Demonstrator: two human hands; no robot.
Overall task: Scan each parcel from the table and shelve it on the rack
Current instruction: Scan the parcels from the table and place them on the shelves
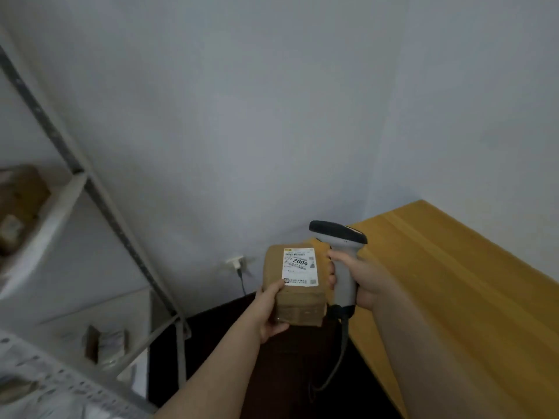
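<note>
In mid-air between the rack (pixel 60 207) on the left and the wooden surface (pixel 453 282) on the right: a small brown parcel (pixel 298 300), label (pixel 299 267) turned up, clear of both. Cradled at its near left corner by the left hand (pixel 269 309), with the fingers (pixel 273 289) curled round it, thumb on top just beside the label's lower corner and the rest hidden beneath. Alongside, touching or nearly touching the parcel's right flank, the right hand (pixel 363 279), wrapped tight round the grip of a corded scanner (pixel 341 258), its head just past the label's far edge in this view. Judging by the one-handed hold at a corner: probably light. Cardboard under tape by the look of it, so likely stiff enough to keep its shape, but smooth-skinned and perhaps a little slippery; corners slightly rounded, possibly soft under hard pressure. Contents unknown, so best treated as breakable. Best taken across the short width, thumb on top and fingers under, well in from the edge, keeping off the printed barcode until read. For shelving, better supported flat from below than pinched at a corner, and set down rather than dropped onto the rack, beside the other brown parcels (pixel 22 189) blurred there.
</note>
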